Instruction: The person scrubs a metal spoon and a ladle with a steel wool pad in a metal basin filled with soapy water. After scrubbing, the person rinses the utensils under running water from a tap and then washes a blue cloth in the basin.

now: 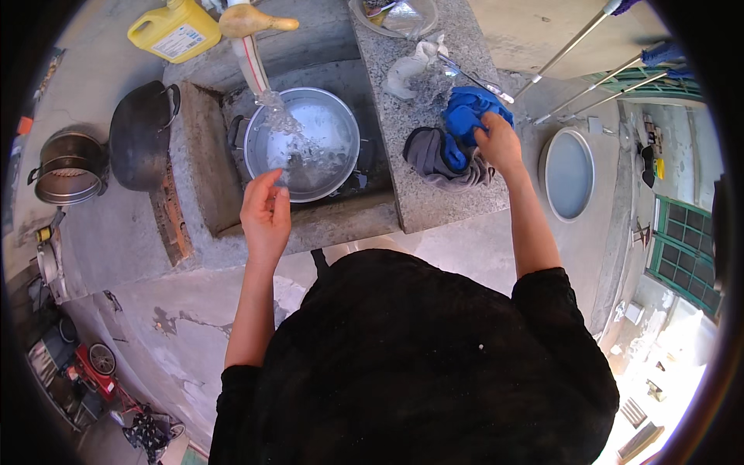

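Note:
My right hand [499,142] pinches a blue cloth [474,110] that lies bunched on the granite counter beside the sink. Against it rests a grey cloth [433,154] with a dark edge. My left hand [265,209] is raised over the front edge of the sink with fingers partly curled and nothing in them. Close to its fingertips stands a round metal pot [349,136] in the concrete sink [325,224]. Water pours into the pot from a pale fabric hose [251,64] with a red stripe.
A dark pot [139,136] and a metal steamer pot [68,168] stand left of the sink. Behind are a yellow jug [175,29] and a gourd ladle [256,22]. A plastic bowl [433,17], clear plastic [407,72] and a knife-like tool [476,81] sit on the counter. Mop handles [567,46] lean right.

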The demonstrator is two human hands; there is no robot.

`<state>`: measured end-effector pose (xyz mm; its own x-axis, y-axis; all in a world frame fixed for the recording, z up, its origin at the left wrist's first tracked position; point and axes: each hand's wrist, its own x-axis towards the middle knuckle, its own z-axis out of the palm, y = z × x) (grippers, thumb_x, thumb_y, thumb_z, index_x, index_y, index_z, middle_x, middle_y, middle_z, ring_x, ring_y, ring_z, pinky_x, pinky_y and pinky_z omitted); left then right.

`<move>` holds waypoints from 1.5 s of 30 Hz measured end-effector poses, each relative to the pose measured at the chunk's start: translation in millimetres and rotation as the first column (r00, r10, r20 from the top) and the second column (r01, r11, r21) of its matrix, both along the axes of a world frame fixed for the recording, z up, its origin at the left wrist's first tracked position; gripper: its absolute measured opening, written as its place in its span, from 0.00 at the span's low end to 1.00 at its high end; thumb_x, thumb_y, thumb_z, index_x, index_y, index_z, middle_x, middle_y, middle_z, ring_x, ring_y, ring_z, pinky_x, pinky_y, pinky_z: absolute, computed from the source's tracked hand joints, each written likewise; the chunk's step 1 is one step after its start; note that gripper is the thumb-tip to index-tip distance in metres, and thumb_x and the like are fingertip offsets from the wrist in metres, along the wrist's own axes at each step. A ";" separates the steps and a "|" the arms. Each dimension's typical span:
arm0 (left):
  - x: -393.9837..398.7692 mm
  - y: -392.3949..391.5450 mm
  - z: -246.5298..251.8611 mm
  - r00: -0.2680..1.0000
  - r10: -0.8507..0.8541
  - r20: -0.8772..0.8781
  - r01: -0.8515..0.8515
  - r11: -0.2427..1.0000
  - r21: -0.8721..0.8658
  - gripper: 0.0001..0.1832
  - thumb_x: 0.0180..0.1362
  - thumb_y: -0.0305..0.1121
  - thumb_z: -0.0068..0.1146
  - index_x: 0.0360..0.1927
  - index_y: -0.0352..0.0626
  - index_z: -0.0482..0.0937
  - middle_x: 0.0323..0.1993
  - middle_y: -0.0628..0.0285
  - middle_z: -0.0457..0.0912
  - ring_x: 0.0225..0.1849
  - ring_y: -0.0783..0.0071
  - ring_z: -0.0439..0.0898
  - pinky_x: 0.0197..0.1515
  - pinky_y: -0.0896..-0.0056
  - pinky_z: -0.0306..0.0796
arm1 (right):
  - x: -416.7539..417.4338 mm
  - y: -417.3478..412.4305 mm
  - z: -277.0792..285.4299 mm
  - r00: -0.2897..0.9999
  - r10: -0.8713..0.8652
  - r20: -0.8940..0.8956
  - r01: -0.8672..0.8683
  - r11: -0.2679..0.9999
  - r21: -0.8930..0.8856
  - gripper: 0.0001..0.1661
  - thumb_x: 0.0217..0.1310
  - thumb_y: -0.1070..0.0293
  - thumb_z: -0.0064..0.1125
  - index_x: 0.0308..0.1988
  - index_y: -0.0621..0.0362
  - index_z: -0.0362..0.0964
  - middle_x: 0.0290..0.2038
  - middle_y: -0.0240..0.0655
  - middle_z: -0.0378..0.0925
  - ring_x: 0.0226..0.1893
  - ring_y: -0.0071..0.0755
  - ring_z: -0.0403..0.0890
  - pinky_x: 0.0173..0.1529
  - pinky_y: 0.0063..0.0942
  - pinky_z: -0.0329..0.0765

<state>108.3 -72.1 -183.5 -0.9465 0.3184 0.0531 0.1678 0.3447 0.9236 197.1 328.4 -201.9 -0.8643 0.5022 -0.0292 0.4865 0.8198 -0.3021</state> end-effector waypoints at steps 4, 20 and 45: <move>-41.5 36.5 104.6 0.720 -0.026 -0.694 -0.129 0.977 -0.170 0.19 0.54 0.28 0.52 0.51 0.41 0.70 0.55 0.52 0.63 0.54 0.63 0.65 0.52 0.68 0.62 | 9.7 31.8 44.8 0.719 -0.333 -0.609 0.289 0.941 -0.174 0.08 0.50 0.69 0.48 0.23 0.61 0.66 0.17 0.35 0.71 0.20 0.24 0.70 0.25 0.26 0.67; -109.4 84.3 130.6 0.450 -0.081 -0.889 -0.166 0.971 -0.172 0.19 0.42 0.22 0.53 0.42 0.36 0.73 0.51 0.38 0.66 0.48 0.44 0.70 0.48 0.58 0.67 | -56.3 -139.5 101.8 0.790 -0.434 -0.433 -0.405 0.161 -0.900 0.05 0.58 0.68 0.47 0.30 0.56 0.65 0.25 0.26 0.70 0.25 0.14 0.68 0.30 0.14 0.67; -135.4 14.2 -274.8 0.954 -0.079 0.291 0.274 0.629 -0.728 0.08 0.43 0.30 0.54 0.31 0.44 0.77 0.40 0.53 0.77 0.40 0.55 0.76 0.45 0.59 0.69 | -161.2 -249.9 -208.4 0.718 -0.292 0.632 0.682 0.115 -0.722 0.41 0.54 0.49 0.53 0.62 0.47 0.44 0.63 0.41 0.47 0.62 0.53 0.49 0.55 0.65 0.50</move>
<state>-27.1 -57.9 -458.4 -0.8220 0.3158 -0.4740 0.1383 0.9180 0.3718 35.9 78.5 -410.3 -0.2818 0.2821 -0.9171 0.8668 -0.3350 -0.3694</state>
